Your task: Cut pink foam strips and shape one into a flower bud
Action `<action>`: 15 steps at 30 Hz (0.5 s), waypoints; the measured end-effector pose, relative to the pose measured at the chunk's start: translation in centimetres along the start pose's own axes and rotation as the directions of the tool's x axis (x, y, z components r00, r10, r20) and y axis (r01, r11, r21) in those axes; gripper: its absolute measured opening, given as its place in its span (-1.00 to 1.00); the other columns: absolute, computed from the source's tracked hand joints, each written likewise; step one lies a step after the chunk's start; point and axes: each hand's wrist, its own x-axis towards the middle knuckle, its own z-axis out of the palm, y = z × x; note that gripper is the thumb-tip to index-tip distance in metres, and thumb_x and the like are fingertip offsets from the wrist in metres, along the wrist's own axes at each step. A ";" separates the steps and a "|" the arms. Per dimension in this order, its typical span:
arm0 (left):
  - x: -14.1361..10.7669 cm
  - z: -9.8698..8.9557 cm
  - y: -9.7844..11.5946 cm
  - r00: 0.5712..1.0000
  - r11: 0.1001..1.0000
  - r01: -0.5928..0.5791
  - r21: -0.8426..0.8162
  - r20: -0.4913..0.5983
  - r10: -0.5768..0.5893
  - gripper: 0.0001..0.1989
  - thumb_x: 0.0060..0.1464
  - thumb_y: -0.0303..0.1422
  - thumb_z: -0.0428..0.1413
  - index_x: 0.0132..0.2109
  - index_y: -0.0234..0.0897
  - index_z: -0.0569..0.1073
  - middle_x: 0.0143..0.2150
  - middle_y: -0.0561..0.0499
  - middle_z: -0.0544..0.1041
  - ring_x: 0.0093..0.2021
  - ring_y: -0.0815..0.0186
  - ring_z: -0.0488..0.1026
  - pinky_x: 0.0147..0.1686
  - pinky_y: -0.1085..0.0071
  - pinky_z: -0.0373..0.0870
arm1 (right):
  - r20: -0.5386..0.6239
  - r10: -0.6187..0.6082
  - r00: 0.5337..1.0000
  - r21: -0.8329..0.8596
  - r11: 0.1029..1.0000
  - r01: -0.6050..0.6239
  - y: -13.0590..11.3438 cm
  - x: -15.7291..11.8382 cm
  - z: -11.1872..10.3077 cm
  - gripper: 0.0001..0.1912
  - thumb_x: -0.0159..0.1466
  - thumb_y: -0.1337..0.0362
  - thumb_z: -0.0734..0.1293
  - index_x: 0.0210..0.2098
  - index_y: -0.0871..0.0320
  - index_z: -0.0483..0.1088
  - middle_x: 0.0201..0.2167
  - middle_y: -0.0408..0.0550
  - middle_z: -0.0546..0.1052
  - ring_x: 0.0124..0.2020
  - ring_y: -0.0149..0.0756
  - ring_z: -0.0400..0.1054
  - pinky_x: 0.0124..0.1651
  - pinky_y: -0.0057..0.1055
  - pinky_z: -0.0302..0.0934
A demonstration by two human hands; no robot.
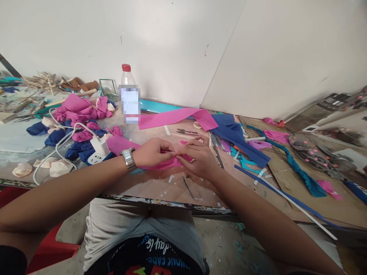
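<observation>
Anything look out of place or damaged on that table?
No spill or obvious damage. The white cable looks out of place, though: it loops loosely among the fabric bundles, left of the left hand pinching pink fabric, and dips near the front edge of the table, where it could snag.

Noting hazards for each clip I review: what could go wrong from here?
The left forearm crosses close to the white plug and might knock it. The snips lie just beyond the right hand and could nick it. The pink strip, pinched in both hands, might slip or tear.
</observation>
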 end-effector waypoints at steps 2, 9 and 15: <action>0.0 0.1 0.0 1.000 1.000 -0.003 0.007 -0.014 0.003 -0.73 0.24 -0.26 0.09 -0.22 -0.34 0.62 -0.32 0.02 0.61 -0.35 0.37 0.43 -0.33 0.45 0.30 | 0.010 0.016 1.000 0.000 1.000 -0.016 -0.1 0.1 0.0 -0.89 0.34 0.28 0.38 -0.34 0.06 0.52 -0.43 -0.17 0.61 -0.22 -0.24 0.44 0.11 -0.11 0.06; -0.1 0.2 0.2 0.998 0.998 -0.021 0.058 -0.056 0.024 -0.71 0.26 -0.22 0.09 -0.21 -0.32 0.62 -0.32 0.00 0.61 -0.33 0.34 0.45 -0.33 0.44 0.29 | 0.023 0.035 0.999 -0.001 0.999 -0.035 -0.3 0.2 -0.1 -0.89 0.36 0.28 0.34 -0.31 0.07 0.50 -0.38 -0.14 0.64 -0.16 -0.19 0.44 0.12 -0.09 0.01; -0.6 0.1 1.2 0.986 0.963 -0.087 0.256 -0.113 0.120 -0.74 0.27 -0.26 0.07 -0.18 -0.27 0.62 -0.29 0.01 0.65 -0.32 0.32 0.50 -0.28 0.42 0.29 | 0.036 0.117 0.993 0.007 0.993 -0.117 -0.5 0.3 -0.3 -0.88 0.36 0.26 0.34 -0.32 0.07 0.47 -0.37 -0.13 0.63 -0.14 -0.17 0.41 0.14 -0.08 -0.02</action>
